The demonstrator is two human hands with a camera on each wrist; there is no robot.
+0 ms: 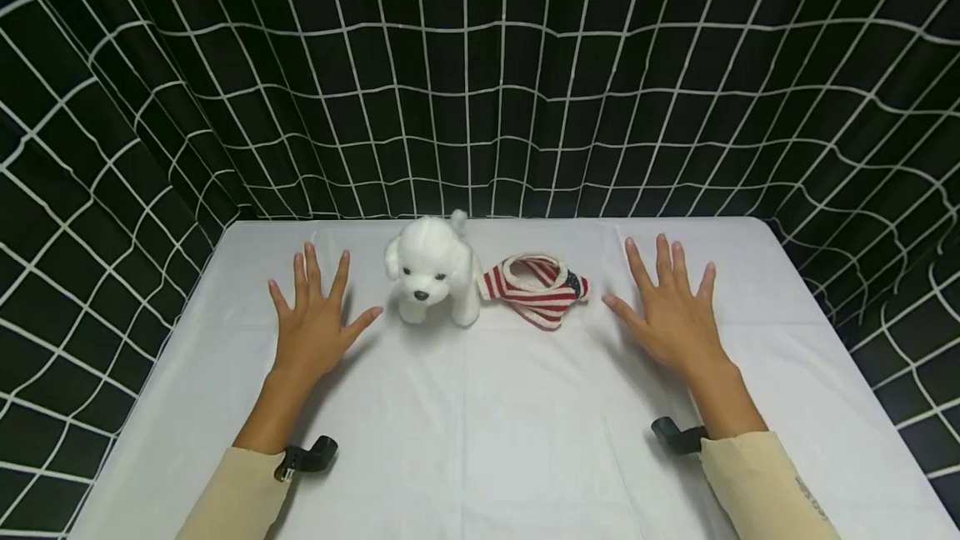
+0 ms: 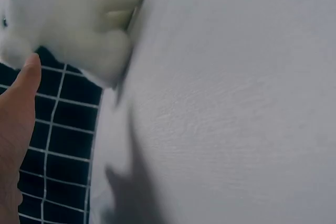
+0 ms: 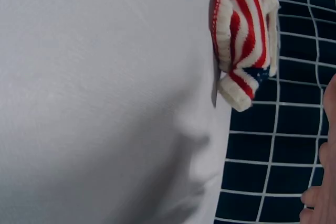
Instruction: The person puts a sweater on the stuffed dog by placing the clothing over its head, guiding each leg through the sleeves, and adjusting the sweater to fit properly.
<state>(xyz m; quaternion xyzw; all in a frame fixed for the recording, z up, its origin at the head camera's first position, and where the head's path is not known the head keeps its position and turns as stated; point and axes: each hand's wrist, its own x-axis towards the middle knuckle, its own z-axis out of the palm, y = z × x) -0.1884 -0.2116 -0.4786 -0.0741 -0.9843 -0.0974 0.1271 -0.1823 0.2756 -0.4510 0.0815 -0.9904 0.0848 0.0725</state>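
Observation:
A white plush dog stands on the table and faces the head camera. Just right of it lies a small knitted sweater with red and white stripes and a dark blue patch, its round opening turned up. My left hand is spread palm down over the table, left of the dog, its thumb pointing toward the dog without touching. My right hand is spread likewise, right of the sweater and apart from it. In the left wrist view the plush dog shows side-on; in the right wrist view the striped sweater sits near the top.
A white cloth covers the table. Black curtains with a white grid hang behind the far edge and along both sides. Each forearm wears a beige sleeve and a dark wrist strap.

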